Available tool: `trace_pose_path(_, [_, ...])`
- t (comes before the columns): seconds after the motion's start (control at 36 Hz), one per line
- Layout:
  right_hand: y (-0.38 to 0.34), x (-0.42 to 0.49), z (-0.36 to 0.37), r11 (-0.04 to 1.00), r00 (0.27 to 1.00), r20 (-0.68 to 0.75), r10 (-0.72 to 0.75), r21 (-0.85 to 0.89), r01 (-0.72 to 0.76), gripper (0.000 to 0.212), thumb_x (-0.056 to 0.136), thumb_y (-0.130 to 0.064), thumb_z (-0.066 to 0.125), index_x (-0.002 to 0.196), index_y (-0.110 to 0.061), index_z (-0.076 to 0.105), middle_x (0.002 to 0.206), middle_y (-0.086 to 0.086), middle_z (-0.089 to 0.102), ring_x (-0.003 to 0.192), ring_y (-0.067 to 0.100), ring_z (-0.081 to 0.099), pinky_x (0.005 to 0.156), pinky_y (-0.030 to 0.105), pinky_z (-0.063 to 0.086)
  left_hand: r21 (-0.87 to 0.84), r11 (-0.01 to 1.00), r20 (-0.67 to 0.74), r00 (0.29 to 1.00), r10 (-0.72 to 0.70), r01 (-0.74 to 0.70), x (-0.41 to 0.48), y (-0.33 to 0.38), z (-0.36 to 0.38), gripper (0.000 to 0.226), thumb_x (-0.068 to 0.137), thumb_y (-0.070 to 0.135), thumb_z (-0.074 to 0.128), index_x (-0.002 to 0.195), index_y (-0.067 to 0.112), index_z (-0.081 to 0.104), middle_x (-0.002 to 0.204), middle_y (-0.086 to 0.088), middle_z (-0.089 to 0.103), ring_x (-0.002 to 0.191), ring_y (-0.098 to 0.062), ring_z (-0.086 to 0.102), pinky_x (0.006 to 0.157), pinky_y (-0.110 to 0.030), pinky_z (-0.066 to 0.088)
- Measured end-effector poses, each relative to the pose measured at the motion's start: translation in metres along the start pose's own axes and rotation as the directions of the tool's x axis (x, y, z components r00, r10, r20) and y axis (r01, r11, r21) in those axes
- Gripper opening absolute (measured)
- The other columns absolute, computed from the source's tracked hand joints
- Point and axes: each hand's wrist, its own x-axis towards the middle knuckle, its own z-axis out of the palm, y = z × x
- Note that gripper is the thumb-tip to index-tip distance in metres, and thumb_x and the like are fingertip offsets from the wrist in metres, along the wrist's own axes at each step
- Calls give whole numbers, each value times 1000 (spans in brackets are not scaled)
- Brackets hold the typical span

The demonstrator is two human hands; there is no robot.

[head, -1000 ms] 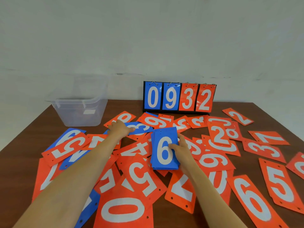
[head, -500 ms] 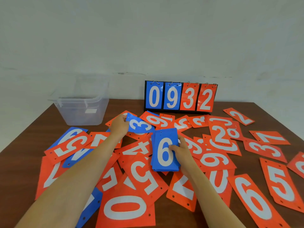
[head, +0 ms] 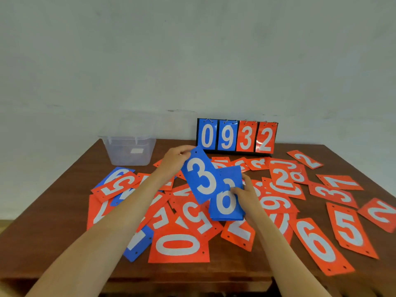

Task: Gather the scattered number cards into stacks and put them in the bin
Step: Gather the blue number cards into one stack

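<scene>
Plainly, both hands are gripping cards. The left hand point(head: 174, 160) pinches the upper corner of a blue 3 card point(head: 200, 175), fingers curled over its top edge. The card is raised off the pile and tilted, and its lower end overlaps the upper left part of the blue stack point(head: 227, 202) held just to the right of that hand.

The right hand point(head: 249, 196) grips the stack by its right edge, with the thumb laid on the face of the top card, a 6. The other fingers are hidden behind the stack. Whether the stack's bottom edge rests on the cards beneath cannot be told.

Loose red cards point(head: 280, 203) lie overlapping under and around both hands. A red 0 card point(head: 179, 246) sits nearer the person than the left hand. A red 6 card point(head: 317, 245) and a red 5 card point(head: 348, 230) lie out to the right of the right hand.

Beyond and to the left of the left hand, well apart from it, stands the clear bin point(head: 128, 153) at the far side of the table point(head: 64, 221). Just past the raised card stands a flip scoreboard point(head: 236, 136) reading 0932.
</scene>
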Motion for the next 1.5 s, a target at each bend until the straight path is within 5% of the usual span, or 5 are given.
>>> trace_pose_path(0.44, [-4,-31,-3,988,997,77,-29,155,17,28,97,-33,50,123,-24,45,100,4,67,81,23,68,61,33,57,182,965,97,980,174,-189,-46,17,68,19,92,19,57,110,13,59,98,-4,63,88,-11,58,68,-20,47])
trace_pose_path(0.81, [-3,51,-15,991,996,-62,66,122,-58,42,95,-7,47,134,-18,36,108,3,58,77,16,63,55,28,53,517,856,202,969,-144,19,35,-41,68,40,101,18,37,139,10,41,148,-8,37,135,-21,35,108,-30,29])
trace_pose_path(1.17, [1,124,-15,989,993,-71,93,120,-84,41,96,-10,47,135,-20,37,109,3,59,78,15,64,50,24,52,770,581,459,861,-220,-262,83,-95,81,43,102,35,26,141,25,39,151,3,33,142,-16,24,116,-54,-3])
trace_pose_path(1.31, [7,131,-13,989,993,-73,98,118,-89,41,96,-11,48,134,-21,38,114,3,58,81,16,64,53,25,52,702,629,416,909,18,-333,68,-93,76,32,100,35,37,111,27,66,107,10,69,101,-7,60,119,-42,8])
trace_pose_path(1.5, [7,134,-11,990,992,-72,101,108,-93,42,96,-13,50,135,-22,37,119,4,57,87,19,65,54,25,53,512,858,122,992,-20,-46,98,-87,72,33,92,18,58,125,17,57,128,-3,57,111,-15,55,91,-28,46])
